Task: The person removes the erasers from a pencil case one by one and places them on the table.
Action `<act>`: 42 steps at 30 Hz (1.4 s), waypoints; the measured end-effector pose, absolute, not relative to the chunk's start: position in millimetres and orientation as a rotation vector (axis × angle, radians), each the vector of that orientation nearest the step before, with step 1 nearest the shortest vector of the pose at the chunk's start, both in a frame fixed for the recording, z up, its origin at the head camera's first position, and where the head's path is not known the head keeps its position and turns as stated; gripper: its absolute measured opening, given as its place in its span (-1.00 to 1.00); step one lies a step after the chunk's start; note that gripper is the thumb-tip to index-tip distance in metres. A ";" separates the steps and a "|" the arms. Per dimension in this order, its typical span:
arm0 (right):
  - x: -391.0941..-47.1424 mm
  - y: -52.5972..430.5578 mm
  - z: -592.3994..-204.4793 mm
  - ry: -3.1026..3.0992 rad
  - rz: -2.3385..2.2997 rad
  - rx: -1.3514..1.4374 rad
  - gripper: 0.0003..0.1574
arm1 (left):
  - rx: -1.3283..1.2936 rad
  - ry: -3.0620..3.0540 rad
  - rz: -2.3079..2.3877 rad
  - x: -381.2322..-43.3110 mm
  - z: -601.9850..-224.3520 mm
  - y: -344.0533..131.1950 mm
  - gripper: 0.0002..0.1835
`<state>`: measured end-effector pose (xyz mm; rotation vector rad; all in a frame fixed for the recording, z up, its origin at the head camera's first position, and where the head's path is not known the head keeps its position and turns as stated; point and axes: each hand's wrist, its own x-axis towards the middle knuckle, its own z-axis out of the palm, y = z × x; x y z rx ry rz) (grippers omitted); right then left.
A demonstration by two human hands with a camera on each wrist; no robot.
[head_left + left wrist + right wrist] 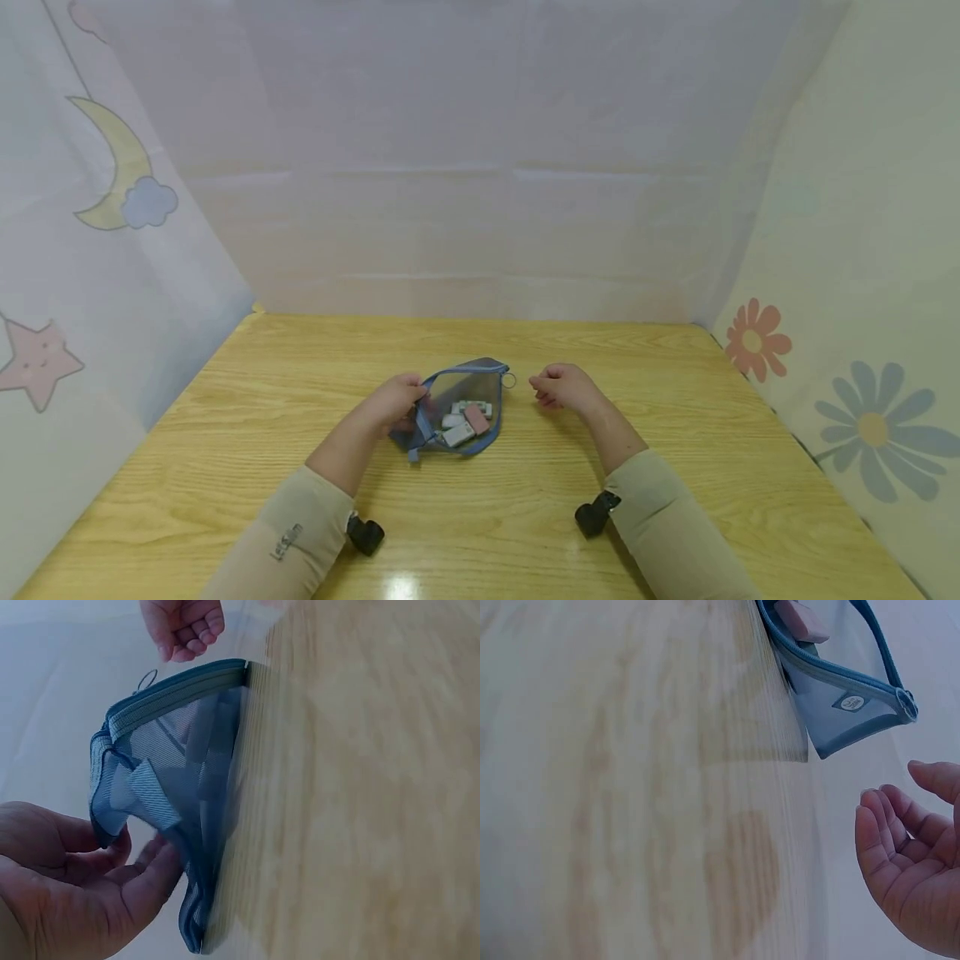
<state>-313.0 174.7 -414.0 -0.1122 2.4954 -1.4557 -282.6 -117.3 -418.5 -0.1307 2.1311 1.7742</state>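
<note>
A blue mesh zipper pouch (471, 367) lies unzipped on the table, its mouth gaping. Inside it rest several small blocks that look like erasers, among them a pink one (476, 419) and a white one (457, 434). My left hand (400, 400) pinches the pouch's left edge between thumb and fingers; in the left wrist view the mesh (169, 735) stands up from the table. To the right of the pouch my right hand (567, 388) hovers apart from it, fingers loosely curled with nothing in them. A ring pull (509, 381) hangs at the zipper's right end.
The wooden table (525, 517) reaches back to a pale cloth backdrop (480, 233). Printed cloth walls (885, 292) stand on the left and right. A black wrist camera (366, 534) sits by the left sleeve, another black camera (596, 515) by the right.
</note>
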 end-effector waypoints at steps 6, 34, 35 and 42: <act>-311.7 173.7 -413.7 2.490 -1.454 -0.113 -0.61 | -0.113 2.175 1.655 -281.4 -420.6 -122.5 -0.84; -303.0 170.1 -407.6 2.401 -1.602 -0.293 -0.75 | -0.032 2.464 1.133 -295.3 -424.2 -106.1 -0.64; -301.1 168.6 -406.5 2.395 -1.605 -0.310 -0.75 | -0.028 2.476 1.123 -295.7 -424.7 -105.5 -0.62; -288.0 156.7 -405.9 2.343 -1.608 -0.402 -0.81 | -0.005 2.493 1.084 -296.8 -420.8 -100.3 -0.63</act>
